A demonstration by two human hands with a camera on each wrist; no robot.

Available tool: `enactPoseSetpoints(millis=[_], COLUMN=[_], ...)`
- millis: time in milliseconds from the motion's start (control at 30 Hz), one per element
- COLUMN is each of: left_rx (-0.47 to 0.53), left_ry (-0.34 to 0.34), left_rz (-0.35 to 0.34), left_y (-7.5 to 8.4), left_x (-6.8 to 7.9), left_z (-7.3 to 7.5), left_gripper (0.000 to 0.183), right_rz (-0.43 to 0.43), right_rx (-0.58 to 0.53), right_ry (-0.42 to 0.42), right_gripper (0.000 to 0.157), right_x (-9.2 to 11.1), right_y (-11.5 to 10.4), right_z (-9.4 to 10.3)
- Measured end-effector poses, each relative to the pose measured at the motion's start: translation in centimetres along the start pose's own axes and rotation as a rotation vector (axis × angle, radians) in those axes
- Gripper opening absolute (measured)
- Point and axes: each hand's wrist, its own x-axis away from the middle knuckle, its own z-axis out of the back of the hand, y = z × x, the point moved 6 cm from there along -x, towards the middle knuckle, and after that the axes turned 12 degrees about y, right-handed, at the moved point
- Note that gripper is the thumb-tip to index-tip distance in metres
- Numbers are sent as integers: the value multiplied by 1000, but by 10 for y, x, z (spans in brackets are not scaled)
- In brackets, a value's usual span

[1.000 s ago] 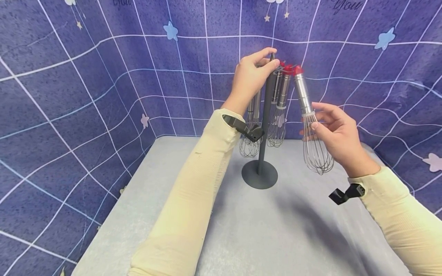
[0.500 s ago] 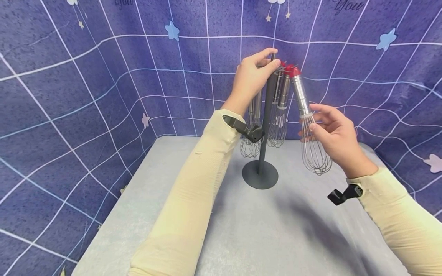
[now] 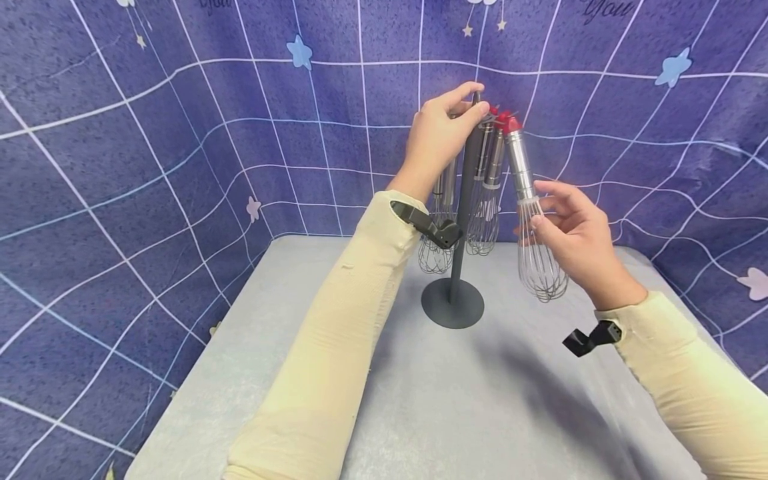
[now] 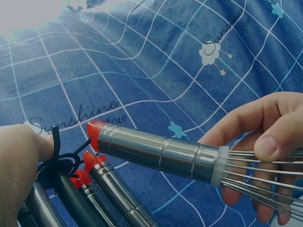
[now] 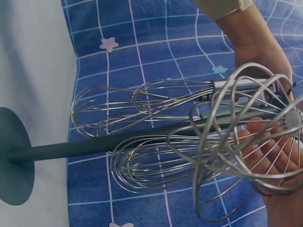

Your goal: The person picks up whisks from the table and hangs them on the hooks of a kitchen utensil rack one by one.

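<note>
My left hand (image 3: pixel 433 137) grips the top of a dark grey whisk stand (image 3: pixel 465 213), thumb and fingers about the post near its hooks. With the fingers and thumb of my right hand (image 3: pixel 582 237) I hold a whisk (image 3: pixel 519 167) where its wires meet the steel handle. It leans, red end cap up by the hooks and wire balloon down. In the left wrist view a thin hook (image 4: pixel 85 144) reaches the red cap (image 4: pixel 93 135); whether it passes through is unclear. Several other whisks (image 5: pixel 156 163) hang from the stand, partly hidden by hand and post.
The stand's round base (image 3: pixel 453 305) sits on a pale grey tabletop (image 3: pixel 444 400). Behind and at the left is a blue gridded cloth (image 3: pixel 180 153) with stars. A black camera mount (image 3: pixel 591 338) sits on the right wrist, another (image 3: pixel 426 223) on the left.
My right hand has moved slightly left, bringing the whisk closer to the stand and more upright. The left hand stays on the stand's top.
</note>
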Motion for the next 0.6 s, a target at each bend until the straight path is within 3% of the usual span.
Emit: enactPoseSetpoints(millis=[600], left_rx=[-35], left_ry=[6], left_rz=[-5], left_y=[-1], left_x=[-1], left_z=[-2], left_gripper=[40], right_rz=[82], right_rx=[144], right_ry=[65], right_gripper=[53], right_x=[3], right_y=[15], right_z=[-8])
